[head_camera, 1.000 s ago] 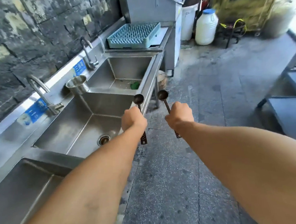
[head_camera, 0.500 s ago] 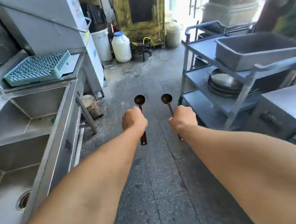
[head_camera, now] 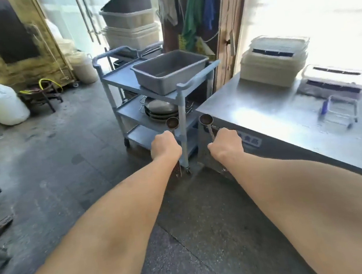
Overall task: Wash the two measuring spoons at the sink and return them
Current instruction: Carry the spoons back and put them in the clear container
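My left hand (head_camera: 165, 147) grips the handle of one dark metal measuring spoon (head_camera: 172, 123), its round bowl pointing up and away. My right hand (head_camera: 225, 143) grips the second measuring spoon (head_camera: 206, 119) the same way. Both fists are held out in front of me, side by side, over the stone floor. The handle ends stick out below each fist. The sink is out of view.
A steel worktable (head_camera: 273, 114) stands at the right with stacked lidded containers (head_camera: 276, 61) and a small wire rack (head_camera: 338, 108). Ahead is a grey three-shelf cart (head_camera: 179, 88) carrying a grey tub (head_camera: 169, 71) and pans. A white jug (head_camera: 0, 103) sits at the left.
The view has swung right, away from the sinks, past the cart toward the steel worktable. Both hands keep holding the spoons out in front in the same pose.
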`<state>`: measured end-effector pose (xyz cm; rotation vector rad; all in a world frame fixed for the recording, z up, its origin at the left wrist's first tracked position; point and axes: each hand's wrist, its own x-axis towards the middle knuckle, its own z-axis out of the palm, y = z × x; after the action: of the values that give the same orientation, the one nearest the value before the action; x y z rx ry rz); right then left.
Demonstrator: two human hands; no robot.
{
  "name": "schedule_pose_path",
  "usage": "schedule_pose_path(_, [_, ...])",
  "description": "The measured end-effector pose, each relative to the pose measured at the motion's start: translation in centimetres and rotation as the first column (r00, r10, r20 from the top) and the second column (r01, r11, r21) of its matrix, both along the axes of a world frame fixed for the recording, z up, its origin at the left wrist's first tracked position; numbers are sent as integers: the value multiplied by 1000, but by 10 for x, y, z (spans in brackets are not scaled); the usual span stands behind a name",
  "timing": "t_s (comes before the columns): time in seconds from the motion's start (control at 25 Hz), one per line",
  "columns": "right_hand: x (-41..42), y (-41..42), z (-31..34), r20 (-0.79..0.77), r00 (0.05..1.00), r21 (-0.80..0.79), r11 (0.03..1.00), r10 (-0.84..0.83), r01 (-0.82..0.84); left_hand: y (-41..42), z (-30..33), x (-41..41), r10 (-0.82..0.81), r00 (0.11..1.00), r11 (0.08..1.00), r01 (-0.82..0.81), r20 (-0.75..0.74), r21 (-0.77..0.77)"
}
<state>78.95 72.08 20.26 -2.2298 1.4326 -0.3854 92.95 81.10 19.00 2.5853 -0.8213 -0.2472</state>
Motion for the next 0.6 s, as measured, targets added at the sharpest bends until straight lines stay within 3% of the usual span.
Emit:
schedule_pose_path(0.36, [-120,-50,-10,-24,898,-15,898,-440,439,-102,-4,-95,-422,903,904,426,74,-34])
schedule_pose_path(0.6, [-209,-90,-20,-37,799,-7,800,-600,600,-167,-9,-174,-589,805,806,591,64,-16])
